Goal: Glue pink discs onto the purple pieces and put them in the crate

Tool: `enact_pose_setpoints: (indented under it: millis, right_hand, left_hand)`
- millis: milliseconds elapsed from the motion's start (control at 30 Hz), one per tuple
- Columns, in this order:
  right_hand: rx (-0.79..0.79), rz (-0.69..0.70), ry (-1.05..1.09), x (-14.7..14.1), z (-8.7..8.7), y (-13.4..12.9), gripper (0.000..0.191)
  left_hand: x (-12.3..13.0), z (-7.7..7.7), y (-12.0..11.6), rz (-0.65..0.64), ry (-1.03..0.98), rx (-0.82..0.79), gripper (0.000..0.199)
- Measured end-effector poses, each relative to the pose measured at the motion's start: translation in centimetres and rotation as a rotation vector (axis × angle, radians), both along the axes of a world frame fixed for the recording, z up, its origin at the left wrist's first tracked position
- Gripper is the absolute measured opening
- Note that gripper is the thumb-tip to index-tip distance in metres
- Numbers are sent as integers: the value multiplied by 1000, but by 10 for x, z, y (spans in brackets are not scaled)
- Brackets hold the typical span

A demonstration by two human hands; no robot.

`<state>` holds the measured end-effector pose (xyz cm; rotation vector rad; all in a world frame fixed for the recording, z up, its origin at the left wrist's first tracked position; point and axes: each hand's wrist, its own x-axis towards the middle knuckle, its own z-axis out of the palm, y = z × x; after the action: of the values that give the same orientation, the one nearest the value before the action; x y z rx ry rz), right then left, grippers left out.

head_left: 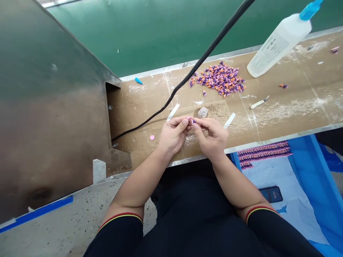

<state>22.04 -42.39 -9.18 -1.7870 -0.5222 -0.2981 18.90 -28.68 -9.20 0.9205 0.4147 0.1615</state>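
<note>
Here, the left hand (pixel 173 135) and right hand (pixel 210 138) come together, fingertips pinching a tiny purple-and-pink piece (pixel 193 121) above a brown cardboard bench covering (pixel 134 103), seemingly because it is so small; a loose purple-and-orange heap of pieces (pixel 218 79) and a white plastic squeeze bottle (pixel 278 44) lie within reach.

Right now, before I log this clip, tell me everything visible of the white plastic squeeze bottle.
The milky white plastic squeeze bottle has a blue nozzle, cut off by the top edge, and a printed label. Its base rests on the brown cardboard bench covering, right of a pile of purple-and-orange pieces. No hand touches it. Its contents cannot be seen.
</note>
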Motion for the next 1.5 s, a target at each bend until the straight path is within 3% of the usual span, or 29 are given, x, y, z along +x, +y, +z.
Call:
enact_pose_setpoints:
  millis: [500, 733, 900, 1267, 1400, 1500]
  right_hand:
    - [42, -24, 17, -3, -4, 5, 15]
    - [44, -81, 27, -7, -6, 6, 13]
    - [48, -87, 8, -7, -3, 5, 12]
    - [47, -85, -100, -8, 1, 5, 12]
    - [114, 27, -83, -1, 7, -11, 14]
    - [-29, 121, -37, 15, 16, -44, 13]
  left_hand:
    - [-3, 1, -3, 3, -26, 112, 47]
    - [-5, 0, -8, 85, -57, 257, 47]
    - [-10, 8, -7, 83, -107, 387, 39]
    - [-12, 1, -5, 2, -119, 362, 39]
    - [-11, 3, -6, -26, -103, 316, 48]
    - [-9, 1, -3, 39, -118, 270, 56]
